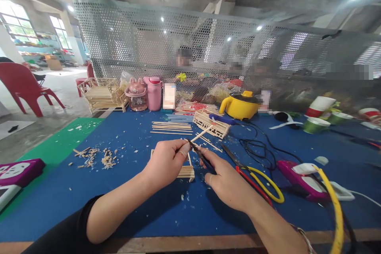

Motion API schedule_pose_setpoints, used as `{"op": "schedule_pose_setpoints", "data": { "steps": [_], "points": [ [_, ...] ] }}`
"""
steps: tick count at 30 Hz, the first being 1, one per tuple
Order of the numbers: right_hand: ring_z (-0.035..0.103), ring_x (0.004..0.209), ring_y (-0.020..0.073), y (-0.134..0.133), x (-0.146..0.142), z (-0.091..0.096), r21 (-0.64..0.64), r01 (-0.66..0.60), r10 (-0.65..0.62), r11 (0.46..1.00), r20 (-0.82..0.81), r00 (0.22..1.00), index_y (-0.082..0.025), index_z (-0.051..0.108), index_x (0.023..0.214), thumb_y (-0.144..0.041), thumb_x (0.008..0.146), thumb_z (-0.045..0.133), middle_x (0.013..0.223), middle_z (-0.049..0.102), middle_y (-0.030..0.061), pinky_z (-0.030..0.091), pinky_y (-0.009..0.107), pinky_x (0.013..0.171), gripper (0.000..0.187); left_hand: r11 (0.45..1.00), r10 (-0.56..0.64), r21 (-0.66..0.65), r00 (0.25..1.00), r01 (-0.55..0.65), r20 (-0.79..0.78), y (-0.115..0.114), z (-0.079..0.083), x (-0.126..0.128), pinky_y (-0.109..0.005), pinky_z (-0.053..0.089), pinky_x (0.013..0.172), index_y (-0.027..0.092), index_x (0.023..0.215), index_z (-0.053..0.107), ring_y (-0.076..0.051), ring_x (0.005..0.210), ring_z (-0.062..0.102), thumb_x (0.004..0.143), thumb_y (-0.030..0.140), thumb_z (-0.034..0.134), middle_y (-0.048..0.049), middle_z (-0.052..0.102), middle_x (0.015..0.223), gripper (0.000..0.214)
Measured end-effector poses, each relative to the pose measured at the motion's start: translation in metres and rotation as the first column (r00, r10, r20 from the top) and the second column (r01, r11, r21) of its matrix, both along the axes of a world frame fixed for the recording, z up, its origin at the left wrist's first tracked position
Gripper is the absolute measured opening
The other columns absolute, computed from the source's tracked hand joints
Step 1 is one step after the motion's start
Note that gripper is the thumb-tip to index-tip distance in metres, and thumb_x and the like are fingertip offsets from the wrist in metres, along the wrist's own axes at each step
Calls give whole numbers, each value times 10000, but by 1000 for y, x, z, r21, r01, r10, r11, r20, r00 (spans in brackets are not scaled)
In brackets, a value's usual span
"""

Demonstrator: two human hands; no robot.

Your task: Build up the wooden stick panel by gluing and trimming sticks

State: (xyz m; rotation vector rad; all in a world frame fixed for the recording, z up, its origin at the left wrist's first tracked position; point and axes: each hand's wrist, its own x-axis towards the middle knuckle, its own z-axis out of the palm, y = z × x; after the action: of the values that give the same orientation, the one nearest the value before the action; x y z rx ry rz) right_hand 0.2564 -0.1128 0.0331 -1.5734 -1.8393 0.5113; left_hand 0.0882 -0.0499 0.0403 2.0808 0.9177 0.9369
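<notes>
While my left hand (168, 160) pinches a thin wooden stick (202, 132) near its end between thumb and forefinger, my right hand (223, 178) is wrapped around a dark cutter (194, 146) — its tip set against the stick just beside my left fingertips. Both grips are firm, and the stick slants away from me toward the far edge of the surface (166, 214). I take the step in hand to be trimming or shaping this stick; whether the tip has bitten into the wood, I can't tell. As I judge it, the next move calls for a steady left pinch and a short, controlled stroke, with my fingertips clear of the edge.

Below my hands, toward the middle of the near edge, lies a small wooden frame (186, 172), partly hidden by my left hand. Just beyond are loose sticks (171, 127) in a row, and right of them a slatted wooden piece (211, 124) with a blue glue gun (222, 119) beside it. Scissors (253, 184) with red and yellow handles lie right of my right hand. Wood scraps (97, 158) sit toward the left edge, and a small wooden bench (102, 95) stands at the far left corner.
</notes>
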Motion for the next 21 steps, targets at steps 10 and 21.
{"op": "schedule_pose_setpoints", "data": {
  "steps": [10, 21],
  "points": [
    [548, 1172, 241, -2, 2, -2, 27, -13, 13, 1000, 11, 1000, -222, 540, 1236, -36, 673, 458, 1239, 619, 63, 416, 421, 1004, 599, 997, -40, 71, 999, 42, -31, -4, -1, -1, -205, 316, 534, 180, 638, 514, -101, 555, 408, 917, 259, 405, 46, 511, 584, 310],
    [615, 918, 244, 5, 6, -13, 64, -20, 16, 998, 59, 998, -216, 586, 1041, -52, 724, 457, 937, 670, 46, 440, 348, 815, 380, 987, -56, 146, 996, 65, -66, -4, -5, 1, -200, 311, 534, 176, 626, 495, -93, 531, 413, 921, 232, 404, 44, 499, 565, 314]
  ]
}}
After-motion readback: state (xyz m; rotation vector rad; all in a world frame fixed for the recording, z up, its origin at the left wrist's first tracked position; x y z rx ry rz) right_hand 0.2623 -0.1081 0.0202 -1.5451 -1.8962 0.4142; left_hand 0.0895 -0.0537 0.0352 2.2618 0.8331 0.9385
